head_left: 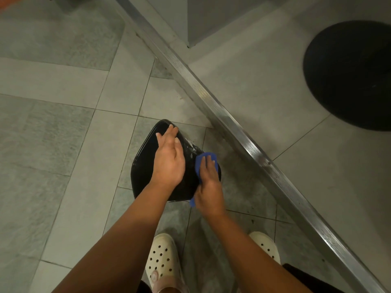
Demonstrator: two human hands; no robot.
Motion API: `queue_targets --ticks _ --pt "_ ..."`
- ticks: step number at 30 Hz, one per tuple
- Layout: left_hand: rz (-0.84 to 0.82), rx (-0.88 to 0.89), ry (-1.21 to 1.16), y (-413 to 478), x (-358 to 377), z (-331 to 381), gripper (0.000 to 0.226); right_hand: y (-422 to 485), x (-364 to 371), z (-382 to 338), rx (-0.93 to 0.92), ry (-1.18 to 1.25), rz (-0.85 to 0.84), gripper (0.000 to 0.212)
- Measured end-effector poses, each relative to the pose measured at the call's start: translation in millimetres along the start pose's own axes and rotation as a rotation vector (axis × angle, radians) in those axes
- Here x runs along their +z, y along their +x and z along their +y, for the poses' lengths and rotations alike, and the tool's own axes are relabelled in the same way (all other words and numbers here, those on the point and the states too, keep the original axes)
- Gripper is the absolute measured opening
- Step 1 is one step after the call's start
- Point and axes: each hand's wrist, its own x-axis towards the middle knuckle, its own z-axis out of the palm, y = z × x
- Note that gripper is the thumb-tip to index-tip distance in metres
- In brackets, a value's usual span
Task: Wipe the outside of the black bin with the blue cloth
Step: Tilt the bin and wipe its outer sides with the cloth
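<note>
The glossy black plastic bin (pixel 146 166) stands on the grey tiled floor (pixel 63 144), mid-scene, just beyond the person's feet. Left hand (pixel 168 159) lies on the bin's top w/ fingers (pixel 169 132) fairly straight, gripping nothing, prob. steadying it. Right hand (pixel 208 185) presses the small blue cloth (pixel 200 163) flat against the bin's right side. Its fingers lie straight over the cloth, and the thumb can't be seen. 1 corner of cloth pokes out near the wrist.

To do the stroke well: keep the whole palm on the cloth, even pressure, long overlapping passes top to bottom. The pale wet streaks (pixel 191 148) just beyond the cloth look like the next patch to take. The top hand should hold firm so the bin doesn't slide or tip. Then turn the bin to reach the left & far sides, which aren't being wiped at this moment.

Around: a ribbed metal floor strip (pixel 232 123) runs diagonally, close on the right, so there's little room for the elbow or for turning the bin that way. A black round disc (pixel 349 75) lies far right, well apart. 2 cream perforated clogs (pixel 163 261) are near, and the bin shouldn't be dragged back onto them.
</note>
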Motion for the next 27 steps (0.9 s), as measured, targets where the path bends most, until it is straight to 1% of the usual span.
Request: queue_targets --ticks 3,5,8,10,12,13,15,17,18,20,22,23,24,27 --pt "-0.017 -0.009 -0.011 -2 1 3 0.043 -9 2 -15 -0.13 0.03 0.031 0.068" --pt "-0.022 -0.007 -0.007 -1 0 2 0.043 7 -3 -24 -0.154 0.045 0.014 0.069" --pt "-0.016 -0.008 -0.003 3 0 1 0.042 32 -10 -18 -0.076 0.043 -0.019 0.069" --pt "-0.02 0.005 0.023 2 2 -1 0.042 29 -10 -13 0.028 0.046 -0.017 0.068" --pt "-0.024 0.049 0.08 -2 5 -3 0.041 15 -7 -10 0.081 0.065 0.011 0.066" --pt "-0.021 0.075 0.092 -4 6 -4 0.04 8 -6 -11 0.072 0.087 0.026 0.063" --pt "0.009 0.09 0.067 -6 6 -4 0.04 4 -8 -16 -0.032 0.122 0.053 0.059" --pt "0.051 0.057 0.046 -5 4 -4 0.04 11 -10 -20 -0.113 0.098 0.022 0.061" --pt "0.062 0.047 0.05 -4 3 -4 0.04 16 -9 -17 -0.125 0.077 0.003 0.062" --pt "0.056 0.051 0.08 -1 0 -3 0.04 18 -8 -8 -0.081 0.045 -0.006 0.062" --pt "0.021 0.058 0.109 -1 1 -3 0.04 8 -5 1 0.021 0.038 0.028 0.06" --pt "0.011 0.07 0.114 -1 2 -3 0.039 1 -4 2 0.038 0.046 0.051 0.059" --pt "0.012 0.082 0.113 -1 2 -3 0.039 -6 -2 -2 0.016 0.05 0.072 0.059" --pt "0.028 0.086 0.11 1 3 -4 0.038 -6 0 -19 -0.146 0.028 0.08 0.06"
